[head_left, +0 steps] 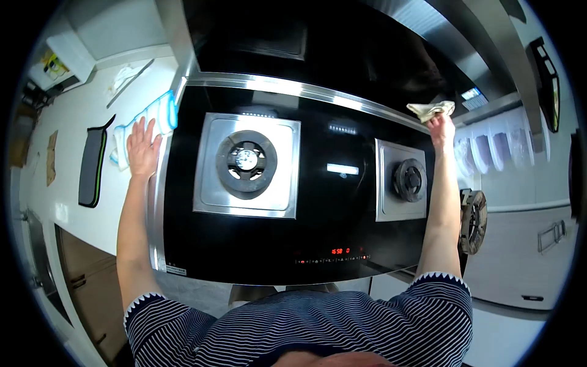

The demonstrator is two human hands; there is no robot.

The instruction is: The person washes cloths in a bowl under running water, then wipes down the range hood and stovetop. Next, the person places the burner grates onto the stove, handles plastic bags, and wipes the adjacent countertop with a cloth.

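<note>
My left hand (143,147) lies with its fingers spread on a white and blue cloth (164,113), at the counter beside the stove's left edge. At the back right of the black glass stove (244,244), my right hand (441,129) grips a pale, crumpled rag (433,111) against the dark panel. Between my arms are two steel burner plates. The left one (284,196) bears a round black burner (246,161); the right one (387,202) has a smaller black burner (411,180), close to my right forearm.
A dark mat with a green edge (93,165) lies on the white counter (61,196) at the left. A ring-shaped pan support (474,221) stands right of the stove. Clear plastic containers (498,150) are lined up at the right. A range hood hangs above.
</note>
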